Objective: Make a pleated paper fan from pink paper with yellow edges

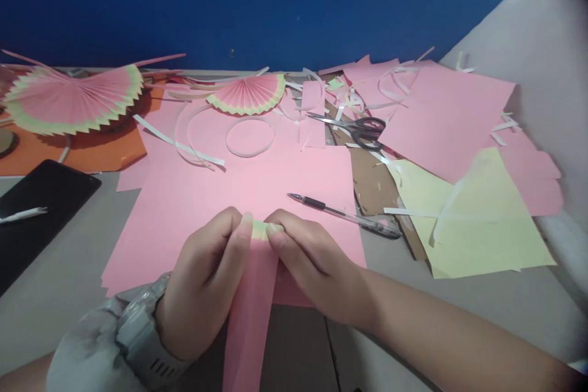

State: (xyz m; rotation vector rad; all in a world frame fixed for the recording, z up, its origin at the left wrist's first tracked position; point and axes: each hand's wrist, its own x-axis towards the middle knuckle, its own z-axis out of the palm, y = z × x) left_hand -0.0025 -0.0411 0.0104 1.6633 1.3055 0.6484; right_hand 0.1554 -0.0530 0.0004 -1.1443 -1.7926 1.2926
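Between my two hands a long pink paper strip (252, 318) with a yellow-green end hangs down past the table's near edge. My left hand (206, 269) pinches the left side of the yellow-green end, thumb on top. At the right side of that same end, my right hand (316, 263) pinches with its thumb and curled fingers. Under and behind both hands lie stacked pink paper sheets (184, 220). A clear pen with a dark grip (344, 215) rests on the sheets, just beyond my right hand.
Pleated pink fans with yellow-green edges (76, 101) lie at the back left and back middle. Black-handled scissors (362, 130) rest among paper scraps. Yellow paper (487, 239) and pink sheets (450, 116) lie right. A dark tablet-like slab (50, 208) is at left, before a blue wall (294, 6).
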